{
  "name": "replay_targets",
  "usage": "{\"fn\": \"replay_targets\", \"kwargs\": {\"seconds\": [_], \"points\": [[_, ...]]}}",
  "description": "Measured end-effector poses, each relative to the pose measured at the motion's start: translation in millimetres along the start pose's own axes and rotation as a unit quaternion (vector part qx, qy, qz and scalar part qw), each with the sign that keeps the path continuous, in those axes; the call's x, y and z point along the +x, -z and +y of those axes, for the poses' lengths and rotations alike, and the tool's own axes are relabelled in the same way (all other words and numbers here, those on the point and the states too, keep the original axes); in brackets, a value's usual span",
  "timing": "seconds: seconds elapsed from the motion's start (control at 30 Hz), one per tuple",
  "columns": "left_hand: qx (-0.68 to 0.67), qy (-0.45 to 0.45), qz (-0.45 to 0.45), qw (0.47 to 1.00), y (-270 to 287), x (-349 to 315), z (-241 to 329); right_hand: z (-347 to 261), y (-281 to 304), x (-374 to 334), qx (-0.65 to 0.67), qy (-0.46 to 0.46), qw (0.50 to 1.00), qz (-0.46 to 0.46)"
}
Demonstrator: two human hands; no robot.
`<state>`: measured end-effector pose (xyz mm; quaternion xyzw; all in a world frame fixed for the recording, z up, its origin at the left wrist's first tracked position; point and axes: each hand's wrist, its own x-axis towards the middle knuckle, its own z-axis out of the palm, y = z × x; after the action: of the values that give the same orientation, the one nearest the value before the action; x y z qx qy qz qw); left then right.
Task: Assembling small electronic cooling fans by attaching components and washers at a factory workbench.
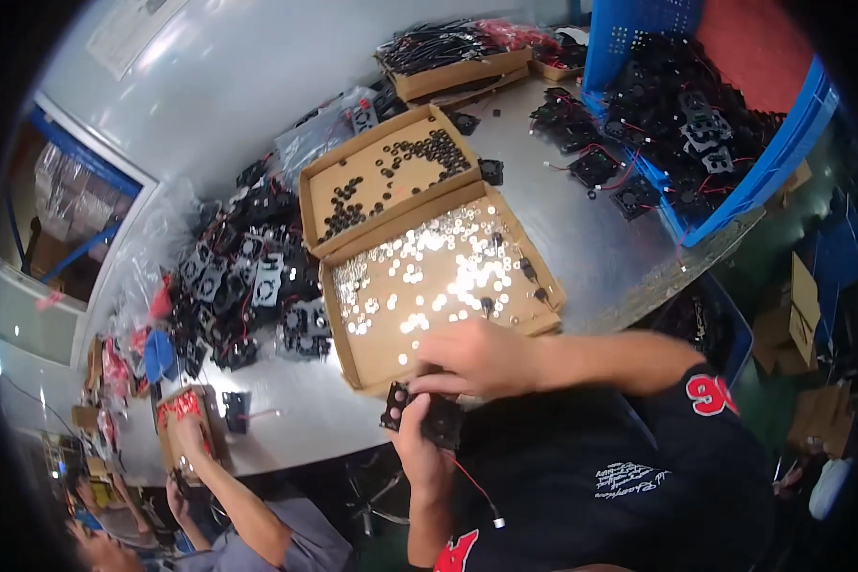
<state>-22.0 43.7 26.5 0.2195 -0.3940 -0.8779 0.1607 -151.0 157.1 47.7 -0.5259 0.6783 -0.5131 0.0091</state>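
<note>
Low in front of my body, my left hand (418, 448) grips a small black cooling fan (442, 422), its thumb lying across the frame. A red and black lead hangs from the fan and ends in a white plug (499, 522). My right hand (477, 355) bends over the fan's upper edge with its fingers pinched together; whatever lies between them is hidden. Just beyond it, a cardboard tray (341, 353) contains many shiny metal discs (472, 272) and a few dark pieces. Behind that one, another cardboard tray (307, 208) has scattered black rings (439, 153).
Black and grey fan parts (267, 281) pile up on the left of the metal table (300, 410). A blue crate (734, 205) of fans stands at right. Cables fill a cardboard box (462, 74) at back. A co-worker's arm (238, 505) reaches a red-filled box (167, 434) at lower left.
</note>
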Motion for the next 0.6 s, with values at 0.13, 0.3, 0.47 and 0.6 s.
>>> {"fn": "replay_targets", "kwargs": {"seconds": [0.13, 0.3, 0.47, 0.6], "points": [[-0.034, 0.056, -0.047, 0.997, 8, -15, -9, -10, -15, -56, -0.053, 0.032, 0.988, 0.141], [-0.004, 0.093, -0.012, 0.996, 23, -44, -13, -29, -39, -86, -0.191, 0.094, 0.954, 0.213], [0.066, 0.135, -0.036, 0.988, 68, -46, -15, -31, -67, -113, -0.259, 0.095, 0.938, 0.209], [0.111, 0.172, -0.048, 0.978, 89, -40, -8, -38, -81, -135, -0.254, 0.076, 0.928, 0.263]]}}
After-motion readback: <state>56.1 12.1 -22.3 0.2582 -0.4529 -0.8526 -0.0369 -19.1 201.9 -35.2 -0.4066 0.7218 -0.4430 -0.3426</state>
